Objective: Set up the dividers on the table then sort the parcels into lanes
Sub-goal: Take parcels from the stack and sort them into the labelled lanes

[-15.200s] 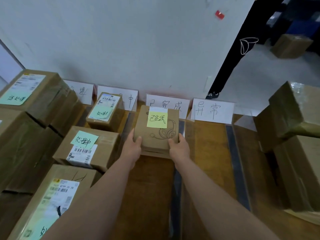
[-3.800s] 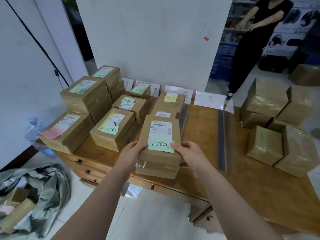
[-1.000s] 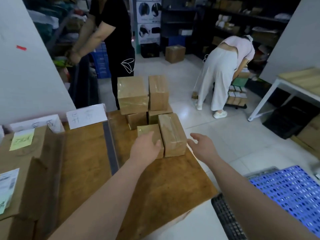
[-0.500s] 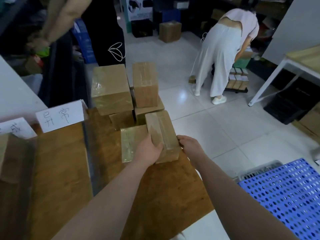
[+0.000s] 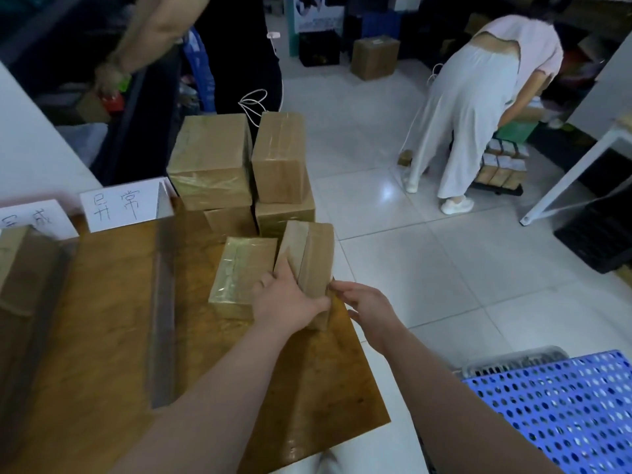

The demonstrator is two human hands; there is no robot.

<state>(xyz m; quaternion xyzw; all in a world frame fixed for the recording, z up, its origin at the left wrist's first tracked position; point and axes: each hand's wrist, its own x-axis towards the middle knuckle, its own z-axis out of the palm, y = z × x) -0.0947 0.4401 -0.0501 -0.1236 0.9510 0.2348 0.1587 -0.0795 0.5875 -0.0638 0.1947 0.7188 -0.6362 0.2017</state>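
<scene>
From the head camera, a wooden counter [image 5: 102, 336] is seen from above, with brown boxes at its far right corner. The left hand [image 5: 290, 302] grips a brown parcel [image 5: 309, 258] near the counter's right edge. Its fingers curl round the parcel's left side, and the parcel leans a little. The right hand [image 5: 367, 302] is at the parcel's near corner, with its fingertips [image 5: 337, 287] touching the box. It is hard to tell if this hand is gripping or only touching.

Just to the left of the parcel sits a shiny taped box [image 5: 242, 271], touching it. Behind both is a stack of boxes [image 5: 210, 159], two layers high.

A clear divider [image 5: 162, 302] runs along the counter, left of the boxes. At its far end stands a white paper sign [image 5: 119, 203] with writing on it. Another box [image 5: 24, 265] sits at the left edge.

On the white tiled floor [image 5: 444, 268], a person in white trousers [image 5: 478, 107] bends over. A blue crate with holes [image 5: 564, 405] is at the lower right.
</scene>
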